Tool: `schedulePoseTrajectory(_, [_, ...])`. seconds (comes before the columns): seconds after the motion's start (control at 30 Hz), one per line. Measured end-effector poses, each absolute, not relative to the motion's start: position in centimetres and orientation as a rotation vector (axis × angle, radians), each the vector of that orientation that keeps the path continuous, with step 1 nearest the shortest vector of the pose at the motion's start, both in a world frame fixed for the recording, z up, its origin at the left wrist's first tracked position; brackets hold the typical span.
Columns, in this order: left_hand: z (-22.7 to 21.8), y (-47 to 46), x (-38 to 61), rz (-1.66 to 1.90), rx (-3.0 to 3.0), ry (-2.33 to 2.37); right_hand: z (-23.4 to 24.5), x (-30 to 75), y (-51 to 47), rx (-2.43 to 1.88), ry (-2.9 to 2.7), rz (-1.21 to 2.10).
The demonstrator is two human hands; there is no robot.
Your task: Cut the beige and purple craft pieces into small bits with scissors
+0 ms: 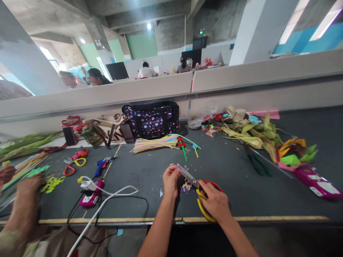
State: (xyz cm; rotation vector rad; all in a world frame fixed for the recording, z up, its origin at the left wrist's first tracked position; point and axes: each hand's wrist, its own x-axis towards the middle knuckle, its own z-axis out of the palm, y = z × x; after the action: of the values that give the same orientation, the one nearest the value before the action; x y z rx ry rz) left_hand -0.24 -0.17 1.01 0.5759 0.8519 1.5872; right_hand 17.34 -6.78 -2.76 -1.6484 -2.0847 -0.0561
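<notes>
My right hand (214, 202) is closed round the red and yellow handles of a pair of scissors (190, 177). The metal blades point up and left toward my left hand (170, 181). That hand's fingers are pinched together just left of the blade tips, on something too small to name. Small cut scraps (186, 186) lie on the dark table (235, 185) between both hands.
A bundle of pastel strips (154, 143) lies ahead, before a dotted dark bag (152, 120). Leaves and coloured paper (257, 135) pile up at the right. A glue gun (103, 164), second scissors (73, 165) and a white cable (107, 200) lie left. Another person's hand (28, 189) rests at far left.
</notes>
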Motion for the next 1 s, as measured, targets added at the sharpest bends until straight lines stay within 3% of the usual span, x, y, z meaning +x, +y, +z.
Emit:
schedulePoseTrajectory(0.67, [1.11,-0.26,-0.27,1.516,0.553,0.851,-2.77,17.31,-6.81,-1.608,-2.076,-0.153])
schedulePoseTrajectory(1.0, [0.75,-0.13,-0.32,1.503,0.555,0.833,-2.26,17.31,-6.84,-1.671,-2.093,-0.039])
